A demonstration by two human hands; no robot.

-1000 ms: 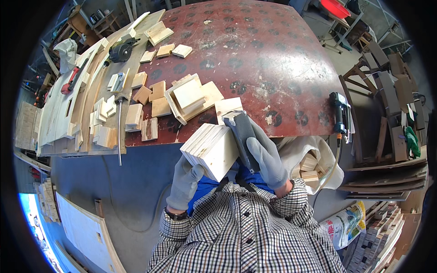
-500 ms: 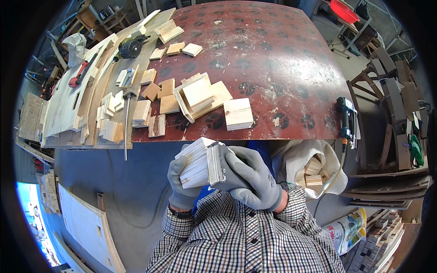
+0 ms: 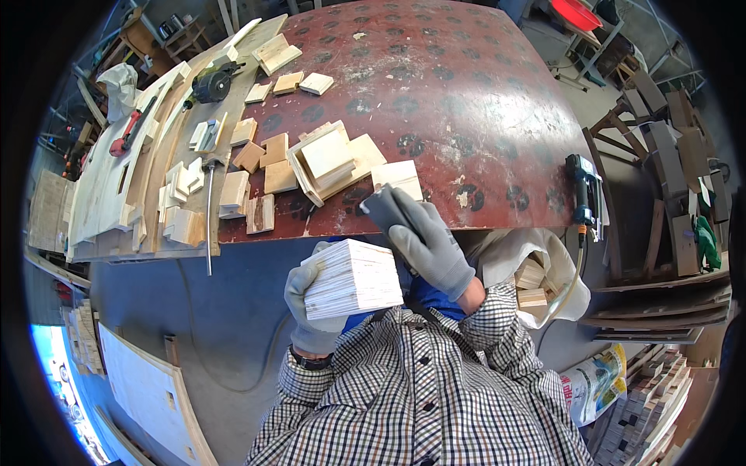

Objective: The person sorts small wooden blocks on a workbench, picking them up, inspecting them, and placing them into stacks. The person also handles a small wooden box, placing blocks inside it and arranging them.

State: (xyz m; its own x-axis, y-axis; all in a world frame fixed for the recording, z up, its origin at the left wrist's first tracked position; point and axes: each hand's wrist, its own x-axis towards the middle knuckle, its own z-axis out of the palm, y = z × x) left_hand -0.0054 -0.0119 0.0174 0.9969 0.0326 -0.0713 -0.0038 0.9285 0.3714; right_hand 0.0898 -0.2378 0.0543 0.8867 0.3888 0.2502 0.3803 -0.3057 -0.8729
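Observation:
My left hand point(image 3: 315, 303), in a grey work glove, is closed round the left side of a pale wooden block point(image 3: 353, 279) with many thin layers showing on its faces. In my gloved right hand point(image 3: 435, 248) is a dark grey, flat sanding block point(image 3: 392, 217), raised up and to the right of the wooden block and apart from it. Its far end overlaps the near edge of a square wood piece point(image 3: 398, 180) on the table. The fingers behind the wooden block are partly hidden.
Loose wood pieces point(image 3: 330, 163) are stacked on the dark red table point(image 3: 466, 109). A nail gun point(image 3: 583, 190) with a hose lies at its right edge. A metal rod point(image 3: 209, 225) juts past the front edge. A white sack point(image 3: 497, 264) of offcuts stands by my right arm.
My right hand has lifted the sanding block off the wooden block's right face and moved it up toward the table. The left hand still holds the wooden block, whose right face is now uncovered.

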